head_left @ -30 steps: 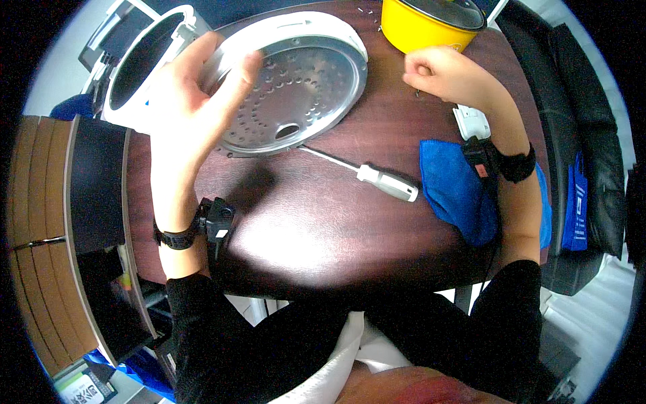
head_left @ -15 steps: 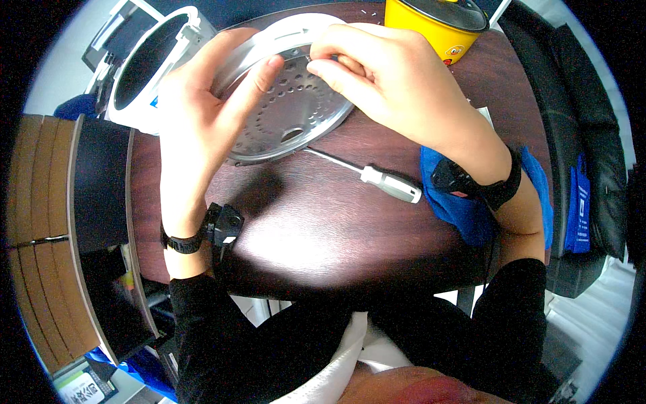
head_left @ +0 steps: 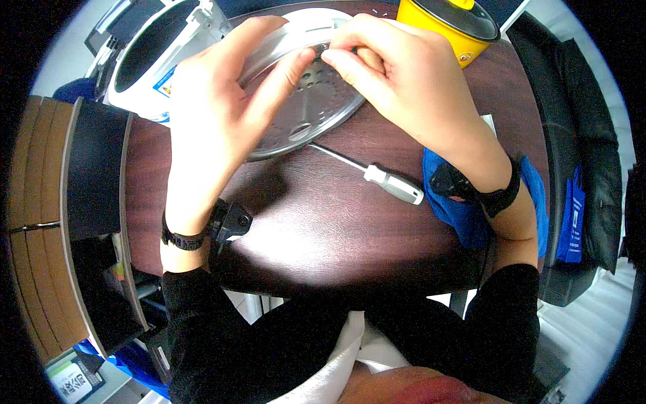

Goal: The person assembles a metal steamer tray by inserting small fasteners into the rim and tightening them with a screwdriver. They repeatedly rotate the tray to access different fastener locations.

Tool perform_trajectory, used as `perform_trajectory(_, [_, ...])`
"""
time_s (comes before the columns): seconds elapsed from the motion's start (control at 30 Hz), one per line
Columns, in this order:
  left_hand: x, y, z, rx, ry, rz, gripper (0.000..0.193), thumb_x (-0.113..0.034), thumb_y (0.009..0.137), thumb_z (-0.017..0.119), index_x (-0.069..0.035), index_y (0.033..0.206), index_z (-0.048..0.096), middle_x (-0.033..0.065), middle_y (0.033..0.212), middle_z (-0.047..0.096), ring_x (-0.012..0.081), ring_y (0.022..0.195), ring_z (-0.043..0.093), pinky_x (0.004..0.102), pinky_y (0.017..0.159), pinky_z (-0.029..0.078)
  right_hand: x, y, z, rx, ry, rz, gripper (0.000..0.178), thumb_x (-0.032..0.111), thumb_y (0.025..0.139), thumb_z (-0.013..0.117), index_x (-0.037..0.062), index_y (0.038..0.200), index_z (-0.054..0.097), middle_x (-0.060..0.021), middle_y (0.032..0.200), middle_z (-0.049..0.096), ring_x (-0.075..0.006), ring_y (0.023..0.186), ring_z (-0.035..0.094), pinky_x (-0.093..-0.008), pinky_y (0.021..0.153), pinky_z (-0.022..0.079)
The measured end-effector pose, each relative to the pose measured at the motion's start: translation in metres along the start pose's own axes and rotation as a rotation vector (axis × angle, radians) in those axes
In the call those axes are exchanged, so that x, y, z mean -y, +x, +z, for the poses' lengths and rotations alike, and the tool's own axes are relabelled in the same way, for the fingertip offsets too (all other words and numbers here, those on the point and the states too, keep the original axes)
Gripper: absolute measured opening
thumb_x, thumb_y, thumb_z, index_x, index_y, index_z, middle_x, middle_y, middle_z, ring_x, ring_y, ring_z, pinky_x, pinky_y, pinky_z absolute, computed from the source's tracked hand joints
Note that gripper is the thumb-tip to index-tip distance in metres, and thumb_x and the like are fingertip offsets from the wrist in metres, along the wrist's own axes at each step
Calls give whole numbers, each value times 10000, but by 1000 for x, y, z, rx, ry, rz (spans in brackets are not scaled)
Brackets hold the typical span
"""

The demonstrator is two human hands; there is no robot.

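Observation:
A round white lid with a perforated metal inner plate point(head_left: 324, 111) is tilted up at the far side of the table. My left hand point(head_left: 212, 101) grips its left rim, with the thumb over the plate and the fingers behind the edge. My right hand point(head_left: 410, 77) is curled at the lid's upper right. Its thumb and index finger pinch close to the plate, and whatever is between them is hidden. Just below the lid lies a screwdriver point(head_left: 396, 186) with a grey-white handle, its tip near the plate's lower edge.
Behind my left hand stands a white cooker body point(head_left: 138, 101) with a dark inside. A yellow pot with a black lid point(head_left: 444, 30) is at the far right. Beside my right wrist lies a blue cloth point(head_left: 464, 225). Shelving point(head_left: 101, 168) borders the table's left side.
Both hands and the lid have shifted slightly to the right. My left thumb has come closer to the right hand's fingertips. The screwdriver lies almost where it was.

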State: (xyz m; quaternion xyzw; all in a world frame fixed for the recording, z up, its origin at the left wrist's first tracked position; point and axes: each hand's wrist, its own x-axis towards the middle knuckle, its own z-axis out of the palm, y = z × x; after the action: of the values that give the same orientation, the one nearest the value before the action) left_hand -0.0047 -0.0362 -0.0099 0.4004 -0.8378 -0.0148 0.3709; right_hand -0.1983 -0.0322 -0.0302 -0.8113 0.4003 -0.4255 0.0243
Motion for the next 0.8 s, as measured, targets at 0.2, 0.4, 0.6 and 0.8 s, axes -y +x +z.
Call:
perform_trajectory(0.2, [-2,-1,0,-16,79,33,353,-239,809,734,-2,1055,649,141,859,687,153,753,658,274,692,510,-1,-5,7,-92,112,115,101,112,810,709,69,884,655,24,590,540,-33,485,434,-213,455,341])
perform_trajectory(0.4, [-5,-2,1,-24,104,23,339,-244,807,734,-18,1046,653,147,854,684,180,749,670,291,690,514,-1,-7,8,-114,96,106,108,109,817,707,60,903,662,44,591,528,-16,508,429,-194,466,335])
perform_trajectory(0.6, [-11,-5,5,-69,144,-10,340,-244,805,734,-26,1051,649,152,857,685,211,742,674,301,691,515,4,-9,9,-103,165,272,85,108,835,694,51,886,656,58,590,502,-12,533,424,-189,488,339])
perform_trajectory(0.8, [-13,-8,8,-113,134,-16,324,-251,797,737,-35,1023,653,163,817,671,252,711,667,316,647,503,7,-12,11,-161,-75,100,91,109,841,687,43,892,650,30,600,525,-31,548,463,-203,512,383])
